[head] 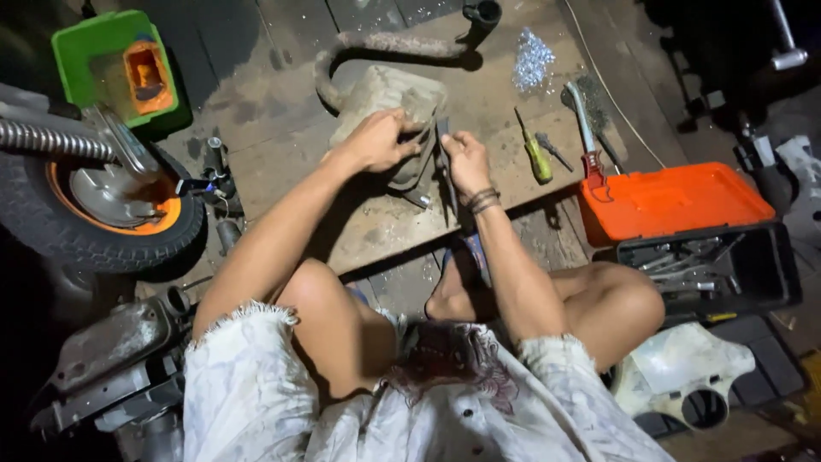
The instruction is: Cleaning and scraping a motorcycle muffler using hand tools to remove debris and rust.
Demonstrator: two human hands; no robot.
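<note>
Head view. The left hand grips a dusty grey metal casing lying on the wooden board near its far edge. The right hand is closed on a dark flat tool set against the casing's right side. A rusty bent pipe curves just behind. A green-handled screwdriver and wire brush lie toward the right edge. An open orange toolbox stands beyond it; a wheel flanks the left.

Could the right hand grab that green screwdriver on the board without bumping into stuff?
Probably yes. The right hand grips a dark flat tool against the grimy metal part, and the green screwdriver lies just beside it on the wooden board with bare wood between. It would need to let go first.
</note>
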